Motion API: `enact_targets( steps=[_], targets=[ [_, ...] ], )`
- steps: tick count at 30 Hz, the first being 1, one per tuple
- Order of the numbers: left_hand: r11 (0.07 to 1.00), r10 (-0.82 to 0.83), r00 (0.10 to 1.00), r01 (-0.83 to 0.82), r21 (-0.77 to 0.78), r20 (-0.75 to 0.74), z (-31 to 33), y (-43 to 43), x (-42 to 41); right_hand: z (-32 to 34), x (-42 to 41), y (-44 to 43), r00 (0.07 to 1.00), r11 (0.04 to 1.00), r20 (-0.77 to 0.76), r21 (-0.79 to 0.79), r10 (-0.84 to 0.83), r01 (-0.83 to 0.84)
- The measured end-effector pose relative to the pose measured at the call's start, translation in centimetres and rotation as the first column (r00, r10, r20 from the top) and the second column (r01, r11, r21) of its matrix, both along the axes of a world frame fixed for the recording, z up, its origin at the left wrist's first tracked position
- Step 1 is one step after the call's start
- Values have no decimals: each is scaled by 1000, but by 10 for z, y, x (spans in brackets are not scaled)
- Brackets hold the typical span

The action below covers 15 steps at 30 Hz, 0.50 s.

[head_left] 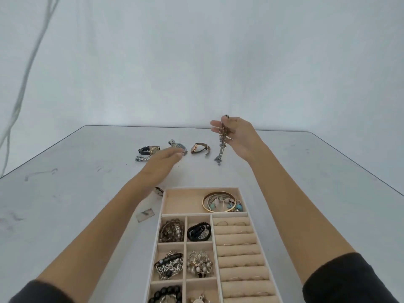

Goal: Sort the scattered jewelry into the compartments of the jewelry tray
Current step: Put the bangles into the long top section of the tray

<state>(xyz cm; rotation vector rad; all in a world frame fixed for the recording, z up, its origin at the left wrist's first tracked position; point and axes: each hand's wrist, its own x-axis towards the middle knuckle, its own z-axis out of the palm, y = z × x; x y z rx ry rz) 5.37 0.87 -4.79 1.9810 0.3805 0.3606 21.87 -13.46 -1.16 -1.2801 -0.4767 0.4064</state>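
A beige jewelry tray (pixel 162 204) lies near the front of the table, its small compartments filled with bracelets, brooches and beads, and rings on the padded rolls at right. Bangles (pixel 220 201) rest in the wide top compartment. My right hand (pixel 237 136) is raised at the back, shut on a chain bracelet (pixel 220 147) that dangles down to the table. My left hand (pixel 162 159) reaches flat toward the watches, fingers apart, holding nothing. A silver watch (pixel 178 146), a brown-strap watch (pixel 200 148) and a black-strap watch (pixel 148 149) lie in a row ahead.
A silver mesh band (pixel 142 158) lies by the black-strap watch. A small dark piece (pixel 159 190) and a pale rectangular tag (pixel 145 214) sit left of the tray. The white table ends at a far edge (pixel 196 127) against a white wall.
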Motion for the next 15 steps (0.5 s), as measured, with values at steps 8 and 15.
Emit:
enact_targets(
  steps=[8, 15],
  targets=[
    [958, -92, 993, 110, -267, 80, 16, -22, 48, 34, -17, -2, 990, 991, 69, -61, 121, -117],
    [937, -74, 994, 97, -335, 81, 7, -31, 58, 40, -23, -4, 958, 970, 248, -226, 144, -87]
  ],
)
